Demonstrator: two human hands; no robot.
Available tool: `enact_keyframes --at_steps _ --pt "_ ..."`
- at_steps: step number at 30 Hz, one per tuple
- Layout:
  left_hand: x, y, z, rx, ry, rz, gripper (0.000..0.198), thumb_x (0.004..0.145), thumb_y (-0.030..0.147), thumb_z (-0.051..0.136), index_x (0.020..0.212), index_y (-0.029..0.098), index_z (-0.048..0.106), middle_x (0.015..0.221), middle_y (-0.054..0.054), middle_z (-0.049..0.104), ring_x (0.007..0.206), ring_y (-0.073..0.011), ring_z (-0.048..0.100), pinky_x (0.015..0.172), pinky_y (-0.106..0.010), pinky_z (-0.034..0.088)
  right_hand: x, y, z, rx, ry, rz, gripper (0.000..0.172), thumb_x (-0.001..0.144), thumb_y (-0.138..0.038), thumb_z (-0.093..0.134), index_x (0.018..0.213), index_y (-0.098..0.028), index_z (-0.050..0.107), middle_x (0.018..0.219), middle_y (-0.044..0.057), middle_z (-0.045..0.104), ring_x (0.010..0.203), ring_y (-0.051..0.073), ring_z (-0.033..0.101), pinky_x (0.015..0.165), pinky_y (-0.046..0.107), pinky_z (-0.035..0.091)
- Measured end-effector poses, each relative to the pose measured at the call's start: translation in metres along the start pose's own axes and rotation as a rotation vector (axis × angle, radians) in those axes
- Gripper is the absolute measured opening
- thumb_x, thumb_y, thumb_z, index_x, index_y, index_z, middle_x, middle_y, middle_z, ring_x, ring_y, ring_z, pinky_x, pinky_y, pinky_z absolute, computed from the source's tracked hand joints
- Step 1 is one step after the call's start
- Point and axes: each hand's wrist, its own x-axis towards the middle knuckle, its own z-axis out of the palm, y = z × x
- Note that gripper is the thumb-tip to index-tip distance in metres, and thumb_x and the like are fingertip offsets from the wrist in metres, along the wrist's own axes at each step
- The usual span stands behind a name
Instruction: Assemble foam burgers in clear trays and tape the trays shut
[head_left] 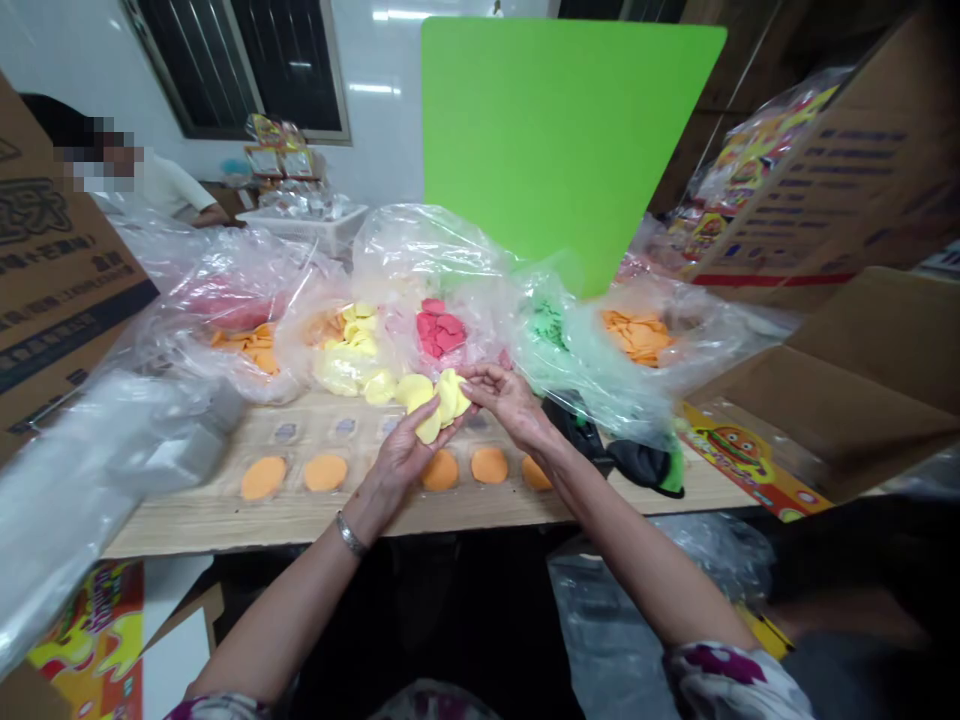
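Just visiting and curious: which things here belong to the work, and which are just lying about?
Belonging to the work:
left hand, right hand, yellow dough, orange dough rounds

Just lying about:
green board, cardboard carton, crumpled plastic sheet

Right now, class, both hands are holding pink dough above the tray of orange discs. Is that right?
No, the colour is wrong. The left hand and right hand hold yellow dough, not pink, as the head view shows. The rest stands: they are above the tray of orange discs.
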Motion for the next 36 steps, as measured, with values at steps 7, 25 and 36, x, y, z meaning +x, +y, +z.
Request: enact_keyframes --at_steps 7,25,36 --pt "0.003 -0.012 0.005 -0.010 0.037 0.080 0.036 0.080 0.018 0.063 0.116 0.021 0.058 0.116 -0.002 0.065 0.119 -0.0215 0.054 0.094 -0.034 0.051 -0.013 -0.018 -0.011 -0.315 -0.010 -0.173 0.028 0.082 -0.035 0.060 0.104 -0.019 0.067 0.089 0.004 0.066 0.080 0.015 0.060 0.071 0.028 0.050" --pt "-0.029 0.002 -0.015 -0.020 0.169 0.042 0.038 0.070 0.010 0.070 0.106 0.023 0.063 0.099 -0.001 0.068 0.082 -0.0143 0.067 0.069 -0.021 0.057 -0.103 0.032 -0.087 -0.847 0.207 0.041 0.025 0.089 -0.025 0.046 0.103 -0.016 0.063 0.095 0.007 0.068 0.087 0.020 0.063 0.078 0.031 0.049" --pt "-0.035 -0.009 0.000 0.097 -0.012 0.025 0.048 0.065 0.013 0.078 0.109 0.019 0.060 0.092 0.000 0.068 0.078 -0.0126 0.065 0.074 -0.023 0.053 -0.072 0.006 -0.029 -0.851 0.246 -0.131 0.033 0.087 -0.043 0.053 0.100 -0.016 0.065 0.102 0.009 0.062 0.061 0.012 0.056 0.062 0.026 0.047"
